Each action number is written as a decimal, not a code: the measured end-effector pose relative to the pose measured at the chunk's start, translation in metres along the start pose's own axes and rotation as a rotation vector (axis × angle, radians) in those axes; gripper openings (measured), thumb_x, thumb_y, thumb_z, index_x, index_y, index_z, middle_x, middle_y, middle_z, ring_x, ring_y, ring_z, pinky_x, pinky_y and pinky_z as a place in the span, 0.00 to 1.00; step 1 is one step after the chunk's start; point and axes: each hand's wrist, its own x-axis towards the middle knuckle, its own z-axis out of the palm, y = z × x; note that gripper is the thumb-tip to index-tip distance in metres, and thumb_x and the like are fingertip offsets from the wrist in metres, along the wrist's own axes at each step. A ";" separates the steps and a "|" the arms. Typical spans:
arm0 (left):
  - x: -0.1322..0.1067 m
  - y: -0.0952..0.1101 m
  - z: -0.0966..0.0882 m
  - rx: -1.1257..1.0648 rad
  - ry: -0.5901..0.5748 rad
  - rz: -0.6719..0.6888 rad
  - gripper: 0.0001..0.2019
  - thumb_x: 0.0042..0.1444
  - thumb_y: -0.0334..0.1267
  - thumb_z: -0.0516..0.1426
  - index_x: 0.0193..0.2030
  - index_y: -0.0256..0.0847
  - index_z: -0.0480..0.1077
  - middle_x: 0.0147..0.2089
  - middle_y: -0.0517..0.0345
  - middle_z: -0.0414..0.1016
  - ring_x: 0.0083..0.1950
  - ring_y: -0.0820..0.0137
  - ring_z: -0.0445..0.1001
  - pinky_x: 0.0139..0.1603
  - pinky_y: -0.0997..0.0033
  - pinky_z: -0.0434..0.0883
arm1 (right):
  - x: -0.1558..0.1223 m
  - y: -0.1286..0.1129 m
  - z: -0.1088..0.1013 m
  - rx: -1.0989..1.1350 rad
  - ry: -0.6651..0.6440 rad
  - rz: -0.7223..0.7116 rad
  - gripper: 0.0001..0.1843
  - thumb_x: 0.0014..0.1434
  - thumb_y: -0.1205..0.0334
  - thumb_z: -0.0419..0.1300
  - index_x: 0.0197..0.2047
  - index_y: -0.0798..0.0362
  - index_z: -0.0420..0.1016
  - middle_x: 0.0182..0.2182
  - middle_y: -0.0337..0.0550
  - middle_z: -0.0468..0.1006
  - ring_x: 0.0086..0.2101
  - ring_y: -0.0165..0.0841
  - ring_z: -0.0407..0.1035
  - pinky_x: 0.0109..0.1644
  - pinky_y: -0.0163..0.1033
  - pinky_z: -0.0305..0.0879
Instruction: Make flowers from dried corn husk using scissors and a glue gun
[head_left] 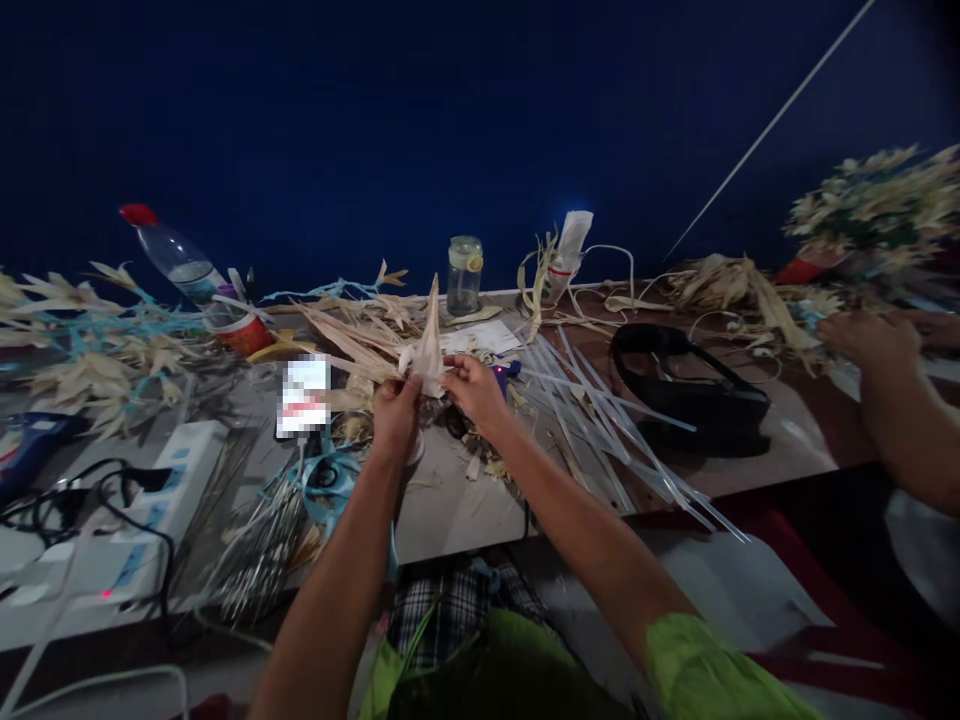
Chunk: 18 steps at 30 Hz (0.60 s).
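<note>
Head view: at near left lies a bundle of wires [262, 550]. Farther in, the left hand [397, 415] and right hand [474, 388] are closed to a narrow pinch on one husk [430, 352], gripping it left and right at its lower end; its pointed tip rises above the grip. Beyond, to the left, lie loose leaves [349, 338]; a jar [465, 280] stands at the far side.

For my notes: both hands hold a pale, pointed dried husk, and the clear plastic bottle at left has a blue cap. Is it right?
Not blue: the head view shows a red cap on the clear plastic bottle. The left hand and right hand do hold the pale, pointed dried husk.
</note>
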 end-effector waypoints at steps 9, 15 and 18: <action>-0.002 -0.001 0.003 -0.118 -0.023 -0.039 0.15 0.42 0.43 0.64 0.26 0.37 0.62 0.18 0.68 0.60 0.17 0.83 0.58 0.17 0.83 0.58 | 0.000 0.006 -0.008 0.278 -0.150 0.147 0.11 0.38 0.62 0.62 0.26 0.56 0.66 0.19 0.30 0.66 0.16 0.18 0.51 0.18 0.29 0.42; -0.006 0.000 0.005 -0.011 -0.002 0.019 0.15 0.45 0.47 0.61 0.27 0.38 0.61 0.17 0.70 0.55 0.15 0.83 0.53 0.15 0.82 0.55 | 0.002 0.012 -0.013 0.360 -0.189 0.181 0.10 0.38 0.63 0.61 0.24 0.55 0.63 0.17 0.28 0.64 0.14 0.17 0.49 0.18 0.29 0.41; -0.005 0.000 0.005 0.020 -0.009 0.027 0.16 0.44 0.46 0.62 0.27 0.38 0.62 0.18 0.69 0.57 0.16 0.83 0.55 0.16 0.82 0.55 | 0.000 0.008 -0.017 0.393 -0.245 0.188 0.12 0.37 0.64 0.63 0.23 0.55 0.62 0.17 0.29 0.63 0.15 0.17 0.50 0.18 0.28 0.43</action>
